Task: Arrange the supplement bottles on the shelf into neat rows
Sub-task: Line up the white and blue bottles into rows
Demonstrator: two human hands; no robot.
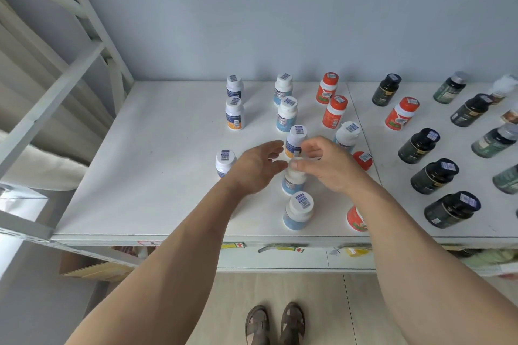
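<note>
Two hands are held over a white shelf (157, 165), close together near its middle. A white bottle with a light blue label (293, 180) stands upright between them. Its cap is touched by the fingertips of the right hand (328, 166), which are curled around the top. The left hand (256, 166) is kept loose, with the fingers relaxed and nothing held; its thumb tip is just beside the same cap.

Just behind the hands, a white bottle with an orange label (295, 141) is seen. A second blue-label bottle (298, 211) stands near the front edge. More white bottles are lined up toward the wall (280, 14), and one white bottle (224, 162) is partly hidden by the left hand. Orange bottles (335, 112) are placed to the right of these. Dark bottles (419, 145) are spread farther right, well apart from the hands. Sandals (276, 323) are seen on the floor below.
</note>
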